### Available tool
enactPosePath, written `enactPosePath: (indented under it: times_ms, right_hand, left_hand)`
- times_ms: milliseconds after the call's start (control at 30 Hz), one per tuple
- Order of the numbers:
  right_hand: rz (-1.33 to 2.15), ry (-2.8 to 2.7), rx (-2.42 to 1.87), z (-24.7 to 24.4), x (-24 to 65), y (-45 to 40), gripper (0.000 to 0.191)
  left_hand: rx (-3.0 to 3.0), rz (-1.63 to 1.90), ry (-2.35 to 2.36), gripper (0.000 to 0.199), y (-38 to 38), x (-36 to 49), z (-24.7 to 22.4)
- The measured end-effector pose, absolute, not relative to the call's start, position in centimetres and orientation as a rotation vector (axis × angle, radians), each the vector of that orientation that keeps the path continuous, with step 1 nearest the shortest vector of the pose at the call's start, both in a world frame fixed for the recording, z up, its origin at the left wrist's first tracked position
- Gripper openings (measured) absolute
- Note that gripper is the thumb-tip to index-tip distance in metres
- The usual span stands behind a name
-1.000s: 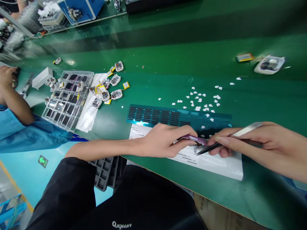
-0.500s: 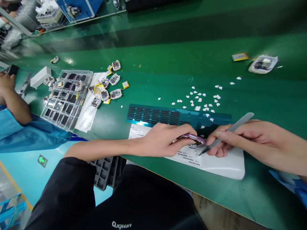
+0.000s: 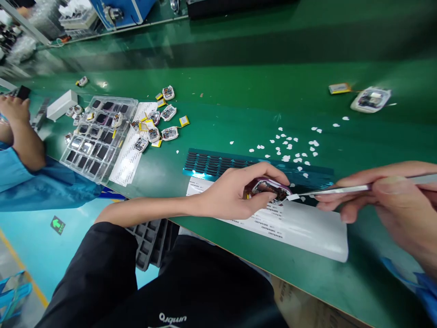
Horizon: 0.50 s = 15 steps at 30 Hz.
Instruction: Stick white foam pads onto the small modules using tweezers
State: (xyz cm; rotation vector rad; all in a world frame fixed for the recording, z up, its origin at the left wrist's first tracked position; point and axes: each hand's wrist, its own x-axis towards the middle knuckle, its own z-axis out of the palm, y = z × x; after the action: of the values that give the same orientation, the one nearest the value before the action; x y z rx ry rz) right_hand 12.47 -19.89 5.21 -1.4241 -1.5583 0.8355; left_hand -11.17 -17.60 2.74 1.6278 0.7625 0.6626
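My left hand [image 3: 235,193] is closed around an open, purple-rimmed smartwatch case [image 3: 269,187] with its circuitry showing. In my right hand [image 3: 392,196] a pair of metal tweezers [image 3: 344,190] is pinched, its tips pointing left at the case's edge. A small white piece [image 3: 292,197] sits between the tips and the case; whether it is stuck to the case I cannot tell. Under my hands lies a white label sheet [image 3: 307,228] with printed rows. Behind it is a teal film strip [image 3: 211,164] bearing rows of black pieces.
Many small white stickers [image 3: 286,158] lie scattered beyond the strip. Another open watch case [image 3: 371,99] with a battery [image 3: 339,88] is at the far right. On the left are more cases [image 3: 170,133], a clear compartment tray [image 3: 99,141] and another person's arm [image 3: 25,136].
My right hand has turned the tweezers nearly level and brought their tips to the case's right edge. The case is tilted so its inside shows more. A white piece now shows at the tips.
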Motion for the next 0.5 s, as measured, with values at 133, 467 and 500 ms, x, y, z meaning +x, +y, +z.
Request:
enactPosePath:
  times_ms: [133, 467, 500]
  right_hand:
    - [0.746, -1.606, -1.393, 4.4, 11.8, -20.8, 0.037]
    - [0.777, -1.604, -1.43, 4.4, 10.9, -21.8, 0.024]
    - [0.783, -1.62, -1.46, 4.6, 10.7, -21.8, 0.024]
  left_hand:
    - [1.59, 0.612, 0.725, 0.02, -17.4, -11.2, 3.0]
    - [1.6, 0.622, 0.698, 0.029, -17.3, -11.2, 2.7]
    - [1.611, 0.611, 0.682, 0.032, -17.3, -11.2, 2.8]
